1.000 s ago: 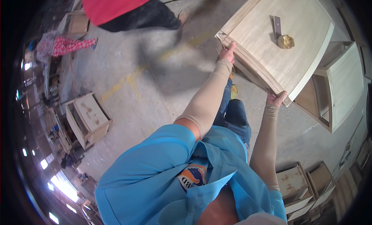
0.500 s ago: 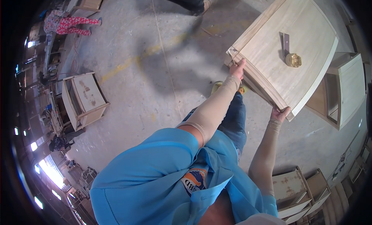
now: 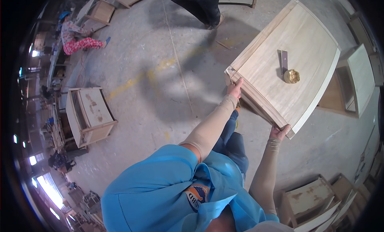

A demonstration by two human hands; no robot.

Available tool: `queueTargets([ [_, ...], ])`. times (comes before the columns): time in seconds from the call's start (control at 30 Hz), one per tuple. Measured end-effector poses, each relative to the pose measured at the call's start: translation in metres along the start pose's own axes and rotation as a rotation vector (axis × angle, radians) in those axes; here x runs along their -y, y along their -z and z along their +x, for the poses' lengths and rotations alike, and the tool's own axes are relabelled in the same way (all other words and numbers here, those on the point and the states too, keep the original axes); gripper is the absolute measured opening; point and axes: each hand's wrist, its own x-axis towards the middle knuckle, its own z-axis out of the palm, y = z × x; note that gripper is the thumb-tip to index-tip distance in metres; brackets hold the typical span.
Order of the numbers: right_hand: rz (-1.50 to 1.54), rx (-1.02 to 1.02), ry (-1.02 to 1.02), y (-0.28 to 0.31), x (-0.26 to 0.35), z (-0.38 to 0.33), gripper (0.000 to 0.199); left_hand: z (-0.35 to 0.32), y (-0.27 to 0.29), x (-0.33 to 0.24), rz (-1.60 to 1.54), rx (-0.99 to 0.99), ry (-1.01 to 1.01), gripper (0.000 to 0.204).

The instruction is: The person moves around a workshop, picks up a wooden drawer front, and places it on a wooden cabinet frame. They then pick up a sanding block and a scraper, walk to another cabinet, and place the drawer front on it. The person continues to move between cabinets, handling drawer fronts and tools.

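A pale wooden cabinet with a slightly bowed edge is in front of me at the right. At its near left corner, my left hand is closed on the top edge, thumb on top. My right hand grips the near right corner in the same way, its fingers partly hidden below the edge. On the cabinet's top lie a small round container with a crumpled gold-coloured top and a flat dark strip touching or close to it.
Another cabinet stands just right of mine. An unfinished cabinet is at the left, and more are at the lower right. A person in dark trousers stands ahead; another in floral trousers is far left.
The cabinet, its load and both my hands appear lower and farther left in the picture, while much of the background has shifted too. Both hands keep their grip. The floral-trousered person's pose differs.
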Motion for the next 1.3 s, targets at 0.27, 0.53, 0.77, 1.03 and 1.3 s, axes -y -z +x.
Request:
queueTargets([
  [0.27,0.096,-0.038,0.017,0.031,-0.046,-0.113,0.054,-0.054,0.082,0.008,0.034,0.043,0.051,0.035],
  [0.53,0.190,-0.014,0.016,0.058,-0.078,-0.134,0.042,-0.070,0.119,0.010,0.130,0.056,0.059,0.033],
  [0.77,0.324,-0.125,0.172,0.020,-0.102,-0.139,0.042,-0.058,0.128,0.016,0.139,0.180,0.177,0.038],
  [1.03,0.294,-0.175,0.265,0.007,-0.149,-0.150,0.042,-0.030,0.157,-0.010,0.373,0.151,0.023,0.051],
  [1.3,0.364,-0.180,0.214,-0.017,-0.265,-0.236,0.048,-0.029,0.264,-0.078,0.286,0.227,0.139,0.029],
])
